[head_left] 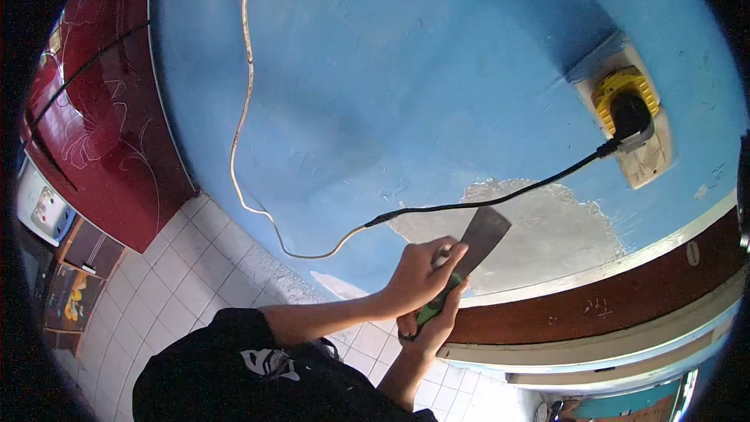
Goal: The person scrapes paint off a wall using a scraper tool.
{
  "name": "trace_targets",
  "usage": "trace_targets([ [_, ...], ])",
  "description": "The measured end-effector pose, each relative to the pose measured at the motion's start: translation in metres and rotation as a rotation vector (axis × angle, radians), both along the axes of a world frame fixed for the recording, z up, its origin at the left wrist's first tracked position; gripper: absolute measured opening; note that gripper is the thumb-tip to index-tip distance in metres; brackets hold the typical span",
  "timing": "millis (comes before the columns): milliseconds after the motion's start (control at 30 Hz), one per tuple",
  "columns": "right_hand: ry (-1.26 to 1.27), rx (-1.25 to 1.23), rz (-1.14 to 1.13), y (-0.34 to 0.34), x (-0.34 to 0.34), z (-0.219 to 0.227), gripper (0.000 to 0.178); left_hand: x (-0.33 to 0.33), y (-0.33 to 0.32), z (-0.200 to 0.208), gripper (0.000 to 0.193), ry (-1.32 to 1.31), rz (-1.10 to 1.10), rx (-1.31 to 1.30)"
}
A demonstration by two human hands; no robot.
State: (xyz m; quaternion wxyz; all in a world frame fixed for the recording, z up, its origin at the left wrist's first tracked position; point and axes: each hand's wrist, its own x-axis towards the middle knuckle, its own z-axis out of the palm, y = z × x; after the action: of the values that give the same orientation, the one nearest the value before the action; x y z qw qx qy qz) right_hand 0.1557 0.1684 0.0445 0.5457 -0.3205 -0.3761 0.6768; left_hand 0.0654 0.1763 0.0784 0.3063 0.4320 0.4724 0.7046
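A putty knife [486, 239] with a broad grey metal blade and a green handle is in front of the wall. My right hand [444, 323] is closed round its green handle, below my left hand. My left hand [422, 275] is closed beside the base of the blade, with a small silvery rounded piece [442, 255] showing between its fingers; its kind cannot be made out. Behind the blade, a rough-edged grey patch [539, 246] interrupts the blue wall [375, 94].
A black cable [500, 200] crosses the patch from a yellow adapter and plug [625, 101] at the right, continuing as a pale wire [239, 133]. A brown wooden band [594, 301] borders the wall. Left are a dark red panel [117, 125] and white floor tiles [187, 254].
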Motion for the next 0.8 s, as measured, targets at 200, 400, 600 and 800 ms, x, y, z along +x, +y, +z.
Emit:
trace_targets([
  [200,0.035,-0.017,0.12,0.008,-0.027,0.045,0.053,-0.016,0.018,0.027,0.036,-0.006,0.048,0.066],
  [400,0.133,-0.062,0.002,-0.009,-0.022,0.024,0.05,-0.001,0.006,0.002,0.033,0.019,0.054,0.06],
  [600,0.154,0.098,0.299,0.004,-0.026,0.044,0.049,-0.019,0.014,0.041,0.035,0.02,0.13,0.117],
  [800,0.041,0.052,0.115,-0.017,-0.012,0.027,0.046,-0.008,0.001,0.019,0.031,0.066,0.061,0.066],
])
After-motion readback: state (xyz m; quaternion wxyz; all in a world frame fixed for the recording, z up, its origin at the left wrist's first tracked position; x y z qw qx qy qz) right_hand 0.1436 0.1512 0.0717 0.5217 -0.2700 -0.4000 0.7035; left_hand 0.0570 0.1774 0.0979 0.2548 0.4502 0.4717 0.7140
